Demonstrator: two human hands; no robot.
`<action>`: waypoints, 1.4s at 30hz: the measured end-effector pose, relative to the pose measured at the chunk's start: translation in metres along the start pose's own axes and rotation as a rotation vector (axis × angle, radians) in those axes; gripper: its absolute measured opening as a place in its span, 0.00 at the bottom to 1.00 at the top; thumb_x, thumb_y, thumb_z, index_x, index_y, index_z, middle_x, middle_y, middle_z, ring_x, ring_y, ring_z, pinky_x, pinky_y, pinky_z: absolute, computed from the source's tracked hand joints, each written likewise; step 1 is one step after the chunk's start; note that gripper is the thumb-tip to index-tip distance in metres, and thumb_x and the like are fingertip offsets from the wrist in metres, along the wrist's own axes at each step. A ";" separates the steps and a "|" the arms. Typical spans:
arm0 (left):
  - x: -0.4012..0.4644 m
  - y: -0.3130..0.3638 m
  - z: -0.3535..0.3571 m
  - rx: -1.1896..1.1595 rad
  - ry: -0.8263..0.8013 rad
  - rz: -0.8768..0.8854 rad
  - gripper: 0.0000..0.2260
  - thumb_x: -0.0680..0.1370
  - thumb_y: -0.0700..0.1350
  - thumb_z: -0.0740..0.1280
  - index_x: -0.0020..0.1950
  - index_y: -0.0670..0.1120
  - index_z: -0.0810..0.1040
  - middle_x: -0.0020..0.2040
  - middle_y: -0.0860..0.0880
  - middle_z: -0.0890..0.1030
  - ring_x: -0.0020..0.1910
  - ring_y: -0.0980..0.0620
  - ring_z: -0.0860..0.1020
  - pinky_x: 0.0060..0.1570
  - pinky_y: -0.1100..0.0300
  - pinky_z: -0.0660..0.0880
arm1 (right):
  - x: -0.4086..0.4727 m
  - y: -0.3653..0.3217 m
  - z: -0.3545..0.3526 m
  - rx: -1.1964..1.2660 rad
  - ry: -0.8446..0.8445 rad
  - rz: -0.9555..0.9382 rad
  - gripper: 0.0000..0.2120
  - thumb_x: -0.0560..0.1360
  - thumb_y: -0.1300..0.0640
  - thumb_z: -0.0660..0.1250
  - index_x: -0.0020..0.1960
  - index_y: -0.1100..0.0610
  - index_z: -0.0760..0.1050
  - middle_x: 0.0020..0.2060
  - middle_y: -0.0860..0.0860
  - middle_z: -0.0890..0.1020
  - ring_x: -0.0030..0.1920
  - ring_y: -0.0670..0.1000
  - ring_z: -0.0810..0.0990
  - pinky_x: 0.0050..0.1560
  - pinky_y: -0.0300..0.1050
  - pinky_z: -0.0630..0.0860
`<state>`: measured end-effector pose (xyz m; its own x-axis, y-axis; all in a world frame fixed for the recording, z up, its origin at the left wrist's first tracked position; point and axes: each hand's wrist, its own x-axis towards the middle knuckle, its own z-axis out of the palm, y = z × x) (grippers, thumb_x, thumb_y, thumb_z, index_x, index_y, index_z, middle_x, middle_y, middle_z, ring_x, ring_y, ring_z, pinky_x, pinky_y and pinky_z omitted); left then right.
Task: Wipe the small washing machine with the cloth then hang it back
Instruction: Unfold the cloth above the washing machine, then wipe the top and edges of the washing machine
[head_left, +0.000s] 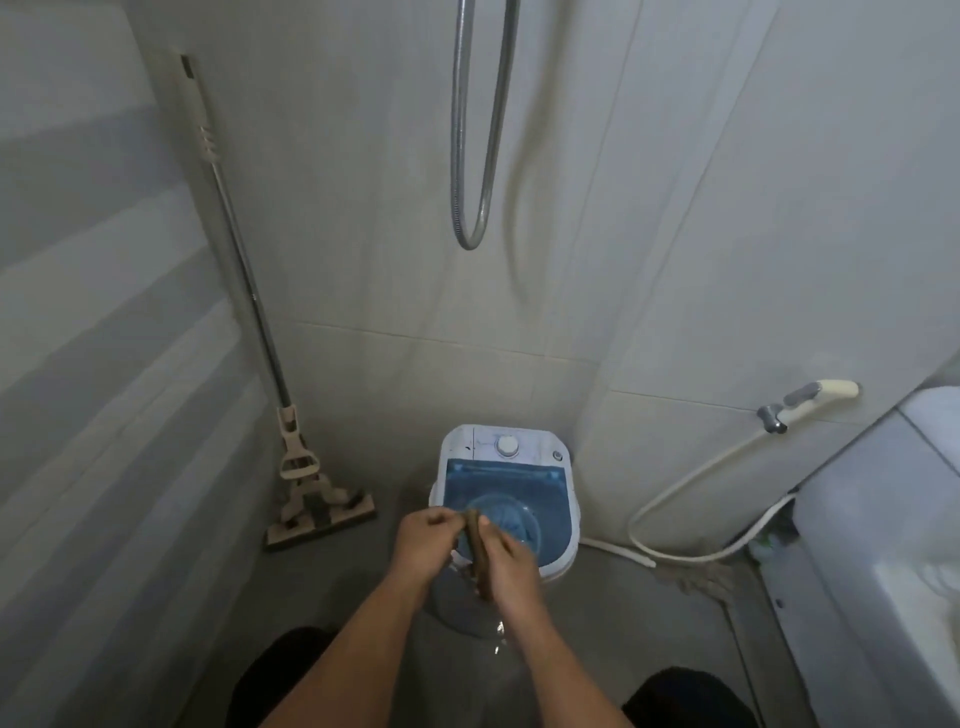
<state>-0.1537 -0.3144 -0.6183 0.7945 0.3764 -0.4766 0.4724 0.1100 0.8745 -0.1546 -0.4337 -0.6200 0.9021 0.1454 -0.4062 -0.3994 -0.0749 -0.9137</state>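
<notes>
The small washing machine is white with a see-through blue lid and a white dial, and it stands on the floor against the tiled wall. In front of its near edge I hold a brown cloth, bunched into a narrow twisted strip. My left hand grips its upper end and my right hand grips its lower part. Both hands hover above the floor at the machine's front left corner. Water drips from the cloth and the floor under it looks wet.
A beige sponge mop leans in the left corner. A metal shower hose loops down the wall above the machine. A white sprayer with its hose hangs on the right wall, beside a white fixture. My dark knees are at the bottom.
</notes>
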 end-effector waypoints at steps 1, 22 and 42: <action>0.014 0.002 -0.002 -0.006 -0.006 -0.020 0.06 0.75 0.40 0.70 0.40 0.41 0.86 0.31 0.49 0.82 0.27 0.58 0.77 0.29 0.65 0.73 | 0.012 0.001 0.003 -0.032 0.004 -0.025 0.13 0.84 0.49 0.64 0.50 0.50 0.86 0.40 0.48 0.89 0.44 0.48 0.87 0.46 0.44 0.83; 0.181 -0.068 -0.022 -0.036 0.238 -0.145 0.09 0.77 0.42 0.67 0.40 0.51 0.83 0.42 0.50 0.84 0.46 0.46 0.81 0.52 0.49 0.77 | 0.268 -0.016 0.019 0.135 0.006 0.187 0.20 0.79 0.47 0.72 0.64 0.59 0.82 0.44 0.55 0.84 0.36 0.49 0.81 0.30 0.41 0.77; 0.208 -0.101 -0.013 0.236 0.158 -0.087 0.05 0.77 0.47 0.66 0.44 0.55 0.81 0.45 0.55 0.83 0.47 0.54 0.81 0.51 0.57 0.78 | 0.322 0.012 0.022 -1.340 -0.191 -0.638 0.23 0.85 0.44 0.58 0.77 0.51 0.66 0.66 0.52 0.71 0.57 0.55 0.79 0.54 0.52 0.80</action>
<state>-0.0409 -0.2350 -0.8045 0.6868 0.5152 -0.5127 0.6264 -0.0617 0.7771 0.1274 -0.3659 -0.7616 0.7858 0.6169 -0.0442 0.5809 -0.7607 -0.2896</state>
